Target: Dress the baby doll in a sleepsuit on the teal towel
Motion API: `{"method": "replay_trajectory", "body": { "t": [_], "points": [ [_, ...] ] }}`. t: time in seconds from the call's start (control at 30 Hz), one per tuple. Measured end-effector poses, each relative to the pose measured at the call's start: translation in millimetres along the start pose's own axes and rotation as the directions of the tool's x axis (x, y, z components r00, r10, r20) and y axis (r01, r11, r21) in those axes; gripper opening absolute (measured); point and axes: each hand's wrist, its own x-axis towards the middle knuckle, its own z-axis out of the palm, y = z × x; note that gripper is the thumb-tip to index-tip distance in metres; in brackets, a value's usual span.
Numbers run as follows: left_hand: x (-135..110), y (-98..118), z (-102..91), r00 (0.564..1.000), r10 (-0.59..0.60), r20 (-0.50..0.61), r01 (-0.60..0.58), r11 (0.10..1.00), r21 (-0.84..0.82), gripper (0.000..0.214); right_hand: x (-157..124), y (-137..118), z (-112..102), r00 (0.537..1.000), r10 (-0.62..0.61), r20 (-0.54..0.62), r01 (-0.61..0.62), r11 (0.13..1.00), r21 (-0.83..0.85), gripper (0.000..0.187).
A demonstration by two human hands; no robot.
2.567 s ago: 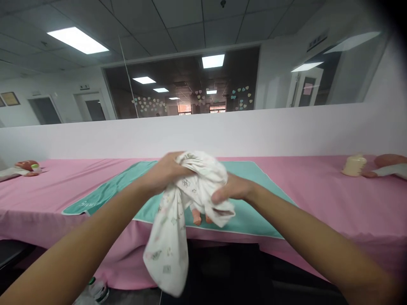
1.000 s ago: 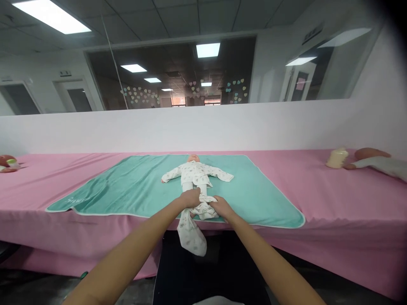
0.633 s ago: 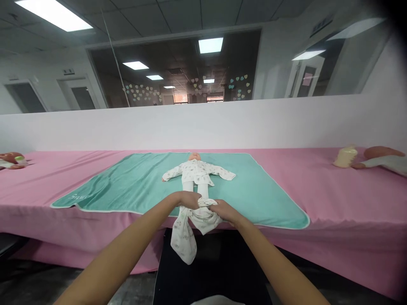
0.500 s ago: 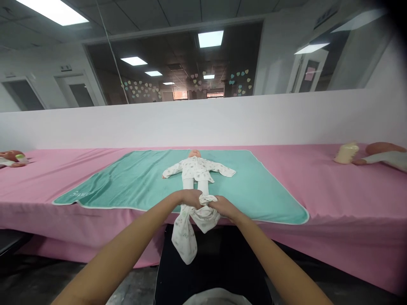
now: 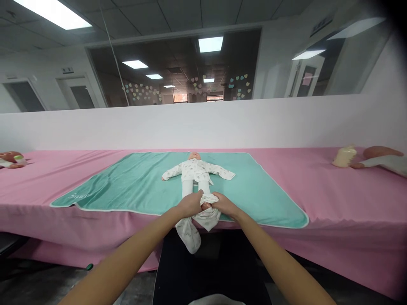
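Soft cloth trousers (image 5: 197, 218) (matt towel (image 5: 133, 182)).

Long desk (image 5: 318, 190), draped in pink, stretching wide to either side of the fingers (image 5: 196, 202). Just beyond the fingers, a teal mat (image 5: 133, 186) lies flat on it, its near edge running right under them. Well off to their right, a cream bottle (image 5: 344, 156) with a doll (image 5: 381, 153) beside it. Well off to their left, another doll (image 5: 11, 159).

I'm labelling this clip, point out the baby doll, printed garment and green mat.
baby doll (image 5: 197, 169), head view, on its chest.
printed garment (image 5: 189, 235), head view, on the hanging part.
green mat (image 5: 133, 186), head view, on a bare part.
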Motion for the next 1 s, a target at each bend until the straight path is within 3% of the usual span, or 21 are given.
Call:
{"method": "replay_trajectory", "body": {
  "t": [0.1,0.2,0.3,0.37,0.43,0.53,0.63,0.73,0.8,0.9,1.0],
  "points": [
    [-1.1,-8.5,-9.0,0.997,0.034,-0.066,-0.039,0.996,-0.08,0.031,3.5,-4.7,-5.7,0.992,-0.111,0.063,0.104,0.989,0.101,0.034],
    [1.1,-17.1,-15.2,0.99,0.051,-0.134,-0.07,0.987,-0.141,0.029,15.0,-6.1,-13.5,0.979,-0.164,0.122,0.155,0.985,0.081,0.04],
    [6.2,-24.3,-21.2,0.984,-0.038,-0.175,-0.008,0.967,-0.255,0.033,29.4,-3.5,-22.8,0.984,-0.157,0.087,0.157,0.988,0.011,0.038],
    [8.8,-28.4,-29.1,0.986,-0.118,-0.12,0.06,0.91,-0.409,0.039,36.2,-1.4,-28.8,0.988,-0.152,0.024,0.152,0.988,0.014,0.037],
    [8.2,-31.5,-39.5,0.994,-0.104,0.028,0.1,0.8,-0.592,0.044,38.5,0.3,-32.6,0.99,-0.139,-0.004,0.139,0.987,0.078,0.038],
    [0.9,-33.4,-51.8,0.967,0.103,0.234,0.143,0.541,-0.829,0.047,35.0,2.8,-31.9,0.994,-0.066,0.085,0.044,0.971,0.235,0.044],
    [-6.7,-35.4,-52.7,0.95,0.2,0.238,0.171,0.305,-0.937,0.044,30.8,6.7,-27.3,0.99,0.004,0.14,-0.057,0.925,0.377,0.051],
    [-5.1,-48.8,-48.2,0.979,0.124,0.16,0.134,0.193,-0.972,0.037,32.3,12.7,-29.3,0.988,0.02,0.155,-0.088,0.89,0.448,0.053],
    [2.4,-67.7,-47.3,0.995,0.012,0.104,0.1,0.19,-0.977,0.031,35.9,17.9,-37.7,0.979,0.01,0.201,-0.098,0.897,0.431,0.051],
    [18.2,-101.1,-49.1,0.984,-0.175,0.03,0.068,0.212,-0.975,0.027,40.8,25.7,-58.8,0.972,0.001,0.235,-0.084,0.936,0.341,0.047],
    [31.5,-118.2,-46.2,0.978,-0.21,0.012,0.054,0.192,-0.98,0.029,43.9,27.7,-81.5,0.964,0.027,0.263,-0.079,0.979,0.189,0.04]
  ]
}}
